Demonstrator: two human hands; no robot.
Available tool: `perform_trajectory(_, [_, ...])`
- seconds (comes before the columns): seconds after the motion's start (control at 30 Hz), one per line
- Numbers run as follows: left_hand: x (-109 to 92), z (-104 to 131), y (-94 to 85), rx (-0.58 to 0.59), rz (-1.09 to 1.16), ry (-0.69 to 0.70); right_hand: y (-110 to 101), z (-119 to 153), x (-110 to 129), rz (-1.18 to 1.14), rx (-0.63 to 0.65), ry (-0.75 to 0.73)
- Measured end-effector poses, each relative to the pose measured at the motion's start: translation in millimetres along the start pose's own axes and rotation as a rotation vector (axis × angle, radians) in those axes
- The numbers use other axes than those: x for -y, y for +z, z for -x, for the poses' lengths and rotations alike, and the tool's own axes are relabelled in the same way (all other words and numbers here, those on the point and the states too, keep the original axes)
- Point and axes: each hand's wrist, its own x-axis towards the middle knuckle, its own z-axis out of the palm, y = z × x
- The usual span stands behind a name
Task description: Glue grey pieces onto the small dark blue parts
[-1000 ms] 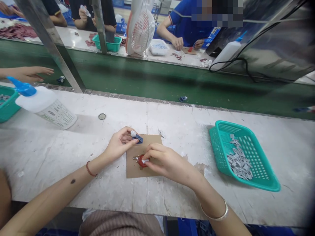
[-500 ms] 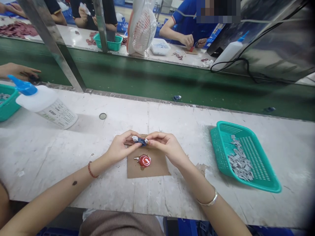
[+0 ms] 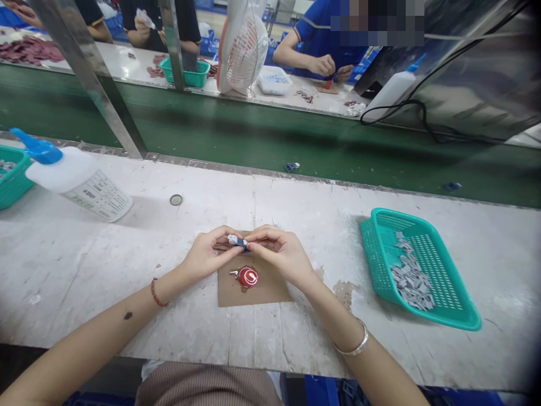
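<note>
Between my two hands is a small blue-and-white piece (image 3: 240,242), its exact kind too small to make out. My left hand (image 3: 213,248) pinches its left end, the white part showing above the thumb. The fingers of my right hand (image 3: 281,254) are closed on the right end, covering most of it. Just below lies a glossy red round thing (image 3: 248,277) with a small shiny bit at its left, resting on a brown cardboard square (image 3: 270,290).
A green basket (image 3: 454,307) of small grey pieces stands at right. On the left are a white bottle (image 3: 91,180) with a blue nozzle, a bottle cap (image 3: 176,199) and another green basket (image 3: 17,183). Beyond the table runs a green belt (image 3: 220,141) carrying small blue pieces; co-workers sit across it.
My right hand has shifted slightly left, closer to my left hand, covering the piece's right end. Small blue pieces on the belt have moved left. Another person's hand at far left has left the view.
</note>
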Motion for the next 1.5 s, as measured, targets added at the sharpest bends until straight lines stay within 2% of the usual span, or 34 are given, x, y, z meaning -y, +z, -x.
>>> perform_trajectory(0.27, [3.3, 2.0, -1.3, -0.025, -0.064, 0.019, 1.8, 1.9, -0.1, 0.112, -0.022, -0.095])
perform_trajectory(0.43, [3.5, 5.1, -1.0, -0.036, -0.122, 0.095, 3.0, 2.0, 3.8, 0.112, -0.010, -0.066])
perform_trajectory(0.6, [-14.6, 3.6, 3.2, -0.041, -0.106, 0.123, -5.1, 2.8, 12.1, -0.135, 0.059, 0.064])
perform_trajectory(0.73, [-36.6, 4.9, 8.3, -0.047, -0.062, 0.112, -5.6, 9.0, 18.7, -0.246, 0.067, 0.091])
perform_trajectory(0.9, [-48.6, 7.4, 18.8, 0.019, -0.016, 0.048, 9.1, 17.0, 20.5, -0.429, 0.253, 0.154])
perform_trajectory(1.03, [-48.8, 3.4, 26.8, -0.059, -0.103, 0.065, 12.2, 18.2, 23.2, -0.507, 0.169, 0.139])
perform_trajectory(1.17, [-46.2, -2.0, 32.1, -0.091, -0.115, 0.088, 7.3, 18.9, 26.3, -0.464, 0.127, 0.107])
perform_trajectory(1.23, [-44.4, -4.0, 33.8, -0.085, -0.108, 0.099, 5.6, 18.8, 25.2, -0.432, 0.118, 0.099])
perform_trajectory(1.3, [-42.2, -7.7, 33.6, -0.024, -0.057, 0.071, 3.7, 17.0, 21.7, -0.415, 0.114, 0.101])
perform_trajectory(1.4, [-37.3, -24.2, 24.9, 0.113, 0.060, 0.016, -5.0, 10.6, 13.2, -0.332, 0.069, 0.076])
perform_trajectory(1.47, [-32.1, -47.2, 10.4, 0.045, 0.055, 0.034, -16.7, 4.6, 6.5, -0.234, -0.018, 0.028])
perform_trajectory(1.5, [-29.0, -62.3, 0.4, -0.057, 0.004, 0.051, -24.1, 1.6, 3.2, -0.190, -0.077, 0.006])
